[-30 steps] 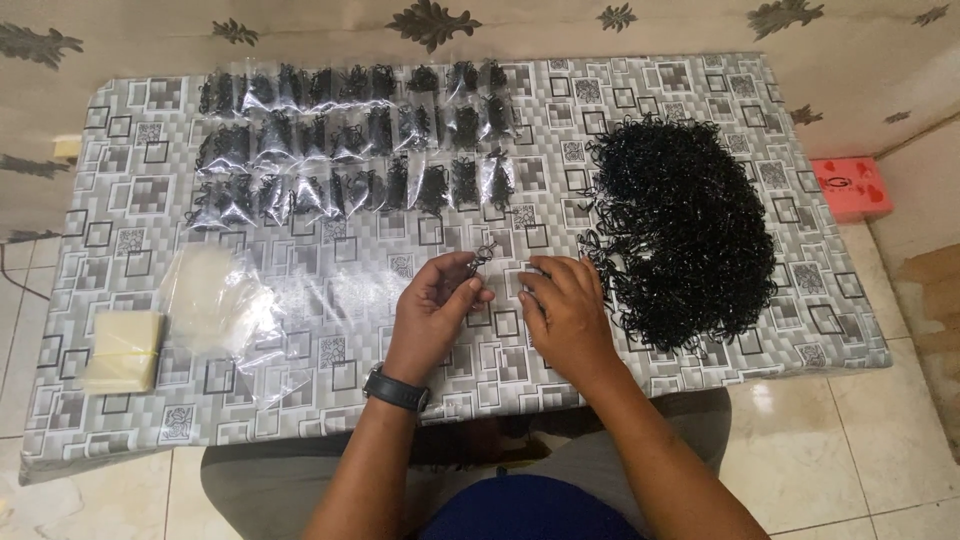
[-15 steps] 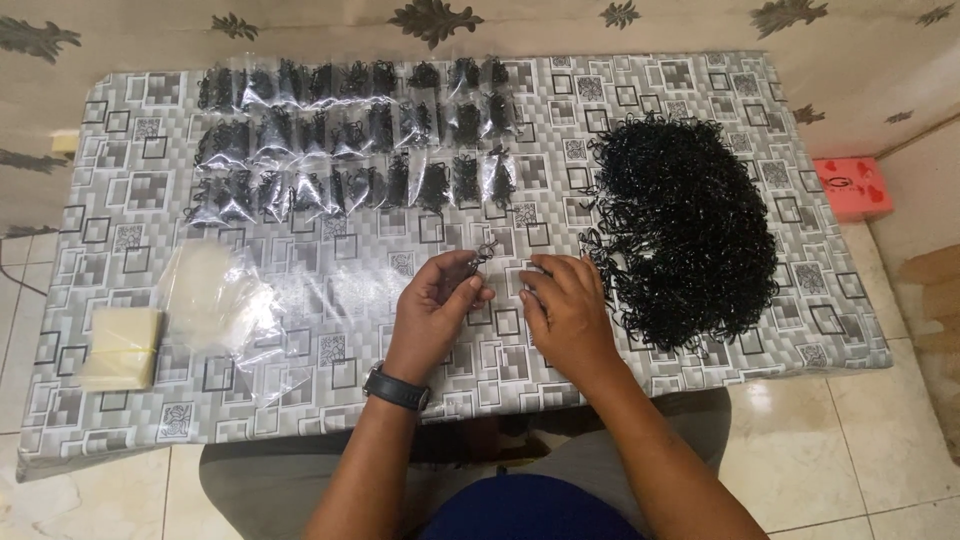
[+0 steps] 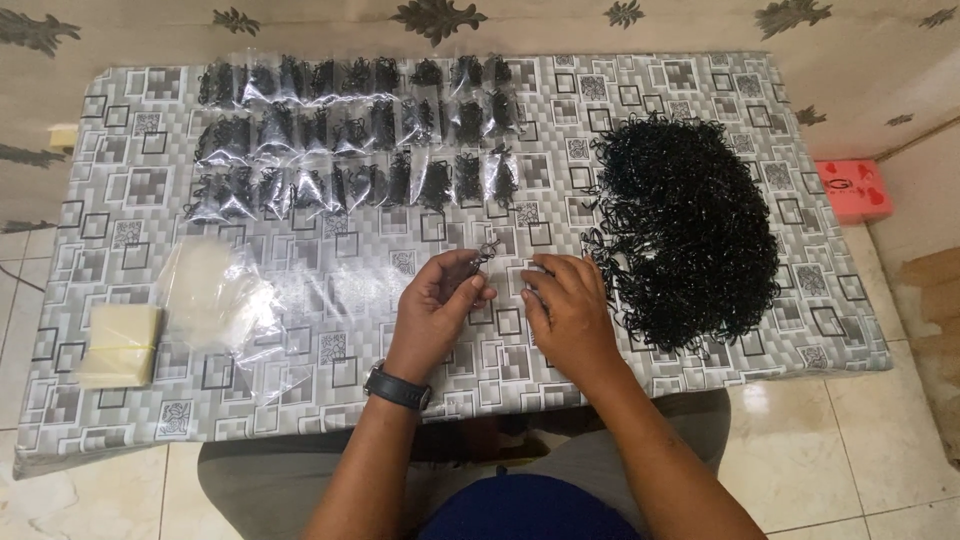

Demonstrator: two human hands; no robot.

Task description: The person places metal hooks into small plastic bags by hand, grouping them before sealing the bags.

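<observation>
Head view only. Pale tiled floor (image 3: 880,440) below, patterned cream wall behind, and between them a bench (image 3: 130,200) under a grey cloth printed with squares.

Left hand (image 3: 440,300) curled nearly closed, fingertips pinched on a small bunch of black loops (image 3: 486,252) raised just above the cloth; bunch's long axis roughly upright in the picture, pointing away from the body toward the far edge. Black wristwatch (image 3: 398,386) on that wrist.

Right hand (image 3: 565,310) just beside the left, palm down, fingers bent onto the cloth; whether anything is held beneath cannot be told.

To the right, touching distance from the right hand, a big loose heap of black loops (image 3: 690,230) sprawled over the bench's right half. Across the far side, three rows of small clear bags (image 3: 350,130) filled with black loops, lying flat and side by side. At the left, a loose pile of empty clear bags (image 3: 215,295), and beside it a banded pale stack (image 3: 120,345) near the bench's edge. Red box (image 3: 852,188) on the floor past the right end. Nothing lying between the two hands and the heap.
</observation>
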